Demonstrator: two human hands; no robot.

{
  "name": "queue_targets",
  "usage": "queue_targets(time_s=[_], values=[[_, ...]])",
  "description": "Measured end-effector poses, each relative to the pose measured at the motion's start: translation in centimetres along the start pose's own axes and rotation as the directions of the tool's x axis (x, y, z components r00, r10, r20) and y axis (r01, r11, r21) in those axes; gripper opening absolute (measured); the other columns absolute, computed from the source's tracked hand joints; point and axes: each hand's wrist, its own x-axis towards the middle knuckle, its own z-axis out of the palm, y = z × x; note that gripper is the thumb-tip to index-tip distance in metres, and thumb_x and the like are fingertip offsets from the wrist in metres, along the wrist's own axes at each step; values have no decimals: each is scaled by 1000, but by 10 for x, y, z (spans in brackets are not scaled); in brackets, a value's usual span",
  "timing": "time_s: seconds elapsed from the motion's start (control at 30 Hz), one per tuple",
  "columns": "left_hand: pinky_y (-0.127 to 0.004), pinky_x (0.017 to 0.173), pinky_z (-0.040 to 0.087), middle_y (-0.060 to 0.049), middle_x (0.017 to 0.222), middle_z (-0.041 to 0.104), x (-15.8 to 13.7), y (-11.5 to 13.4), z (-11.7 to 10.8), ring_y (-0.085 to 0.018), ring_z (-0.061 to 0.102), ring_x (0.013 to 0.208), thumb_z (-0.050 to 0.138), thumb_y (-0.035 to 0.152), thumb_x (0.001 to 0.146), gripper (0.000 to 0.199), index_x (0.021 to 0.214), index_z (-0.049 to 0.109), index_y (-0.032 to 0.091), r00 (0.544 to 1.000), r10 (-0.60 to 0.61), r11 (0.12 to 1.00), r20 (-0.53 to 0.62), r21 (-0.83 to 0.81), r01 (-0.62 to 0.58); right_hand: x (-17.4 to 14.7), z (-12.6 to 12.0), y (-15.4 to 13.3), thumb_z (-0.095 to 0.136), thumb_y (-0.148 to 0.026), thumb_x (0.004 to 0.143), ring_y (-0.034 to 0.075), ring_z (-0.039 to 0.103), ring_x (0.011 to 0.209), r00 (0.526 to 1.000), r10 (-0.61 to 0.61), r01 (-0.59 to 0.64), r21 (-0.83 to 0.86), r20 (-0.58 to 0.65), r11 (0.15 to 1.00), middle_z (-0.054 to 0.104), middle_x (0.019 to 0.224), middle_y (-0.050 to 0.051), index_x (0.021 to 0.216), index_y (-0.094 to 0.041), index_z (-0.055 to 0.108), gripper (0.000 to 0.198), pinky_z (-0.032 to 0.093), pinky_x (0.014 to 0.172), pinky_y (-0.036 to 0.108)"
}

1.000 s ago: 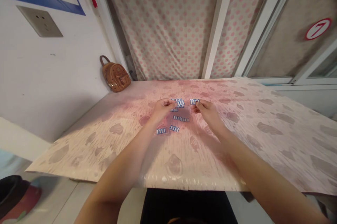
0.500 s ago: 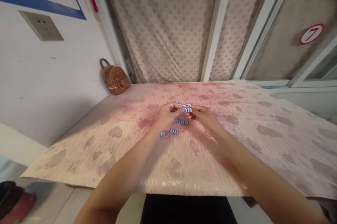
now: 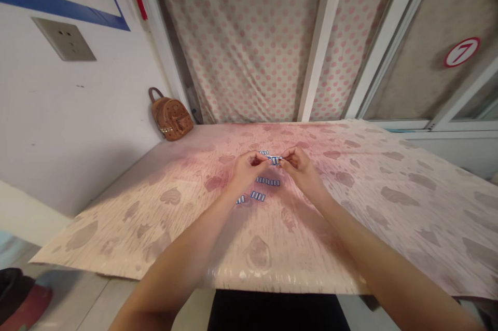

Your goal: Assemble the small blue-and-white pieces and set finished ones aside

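Note:
Over the middle of the table, my left hand [image 3: 251,165] and my right hand [image 3: 296,164] pinch a small blue-and-white label strip [image 3: 275,161] between them, one at each end. The fingertips cover its ends, and the print is too small to read. Similar strips lie flat on the cloth: a longer one [image 3: 267,181] just below the hands, a short one [image 3: 258,196] nearer me, and one [image 3: 240,199] partly behind my left forearm. Beyond the left fingers, another strip [image 3: 264,152] shows in part.
A patterned cloth [image 3: 389,227] covers the table. At its far left corner, a small brown backpack [image 3: 172,117] leans by the wall. Behind the table hangs a dotted curtain [image 3: 249,40] with white window frames. A wall socket [image 3: 66,40] is at the left.
My right fingers have shifted along the held strip towards the left hand and now cover more of its right end. The strips on the cloth lie as before.

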Motion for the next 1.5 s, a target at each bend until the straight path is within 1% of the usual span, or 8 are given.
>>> queue_targets(time_s=[0.13,0.3,0.4,0.53,0.7,1.03,1.3,1.5], values=[[-24,66,46,-3,72,66,-2,5,2,-12,60,68,74,31,71,18,72,65,15,1000,26,1000,-14,14,-26,-2,2,-6,63,-32,81,15,62,79,999,-35,35,3,0,999,59,88,-1,93,-23,49,20,49,76,32],[-24,67,46,-3,73,66,-6,11,5,-11,60,69,73,28,73,15,72,65,15,996,81,996,-43,39,-79,-4,1,-6,60,-34,85,17,63,78,1000,-9,11,-75,23,997,62,79,0,81,-21,52,16,47,74,33],[-23,68,46,-2,77,67,-6,13,5,-12,61,71,74,25,73,17,83,65,15,996,74,997,-44,1,-74,-3,1,-2,60,-33,85,17,63,75,1000,-9,7,-84,-18,996,63,75,0,79,-21,51,16,46,72,33],[-25,69,48,-4,80,69,-5,11,5,-12,63,72,72,26,74,27,99,67,16,999,27,996,22,-85,-25,-2,1,0,60,-33,84,17,62,74,999,-7,5,-64,-41,998,63,74,0,78,-21,51,16,46,72,33],[-28,73,50,-8,87,73,-4,7,6,-16,67,78,74,32,72,25,90,72,14,999,-26,992,35,-126,30,-2,1,0,61,-34,83,17,62,73,999,-4,1,-62,-39,998,62,75,0,77,-21,51,18,46,71,32],[-27,72,52,-9,92,76,-6,11,8,-16,68,79,74,33,74,25,92,75,16,997,-73,992,35,-101,76,-3,1,-2,61,-34,84,18,62,72,998,21,-28,-112,-64,993,64,75,1,78,-21,54,16,45,70,32],[-26,68,54,-7,86,76,-5,9,9,-14,68,73,74,29,72,20,87,75,16,994,-102,984,28,-147,105,-4,3,-3,61,-34,83,17,60,70,997,27,-35,-117,-67,993,62,72,1,77,-21,52,17,44,68,31],[-25,68,52,-5,78,74,-1,8,4,-12,65,66,74,25,71,16,83,75,15,990,-119,988,-70,-110,111,1,-1,9,55,-34,86,16,62,70,995,12,-21,-93,-95,995,62,75,0,83,-22,50,14,47,71,31]])
